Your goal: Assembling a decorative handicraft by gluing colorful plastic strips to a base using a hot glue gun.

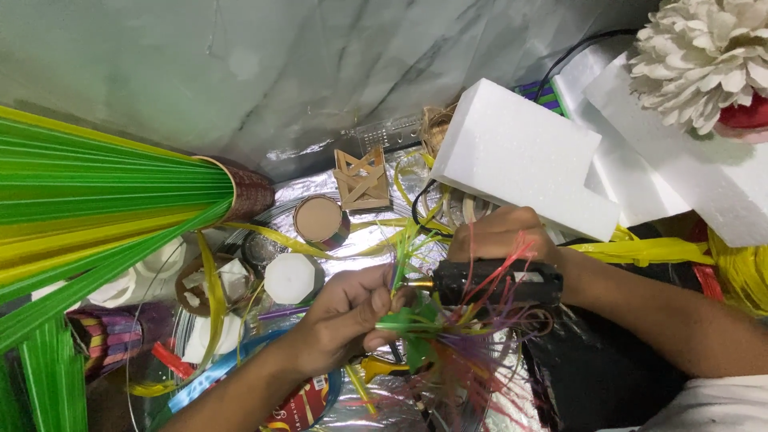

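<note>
Gripping a black glue gun [496, 282], the right hand [500, 234] meets the left hand [352, 308], fingers pinching green strips [408, 320] at nine o'clock.

A crinkled silver foil sheet [320, 76] covers the surface; white foam blocks [520, 160], a small wooden frame [362, 179] and yellow strips [640, 251] lie on it

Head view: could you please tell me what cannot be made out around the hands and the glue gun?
- Glue gun tip: hidden behind the green strips, so contact cannot be told.
- Left hand fingertips: buried in the strips.
- Right hand palm: hidden by the gun.
- Paper flower: cut off by the top and right edges.
- Black cable: its end runs under the foam block.
</note>
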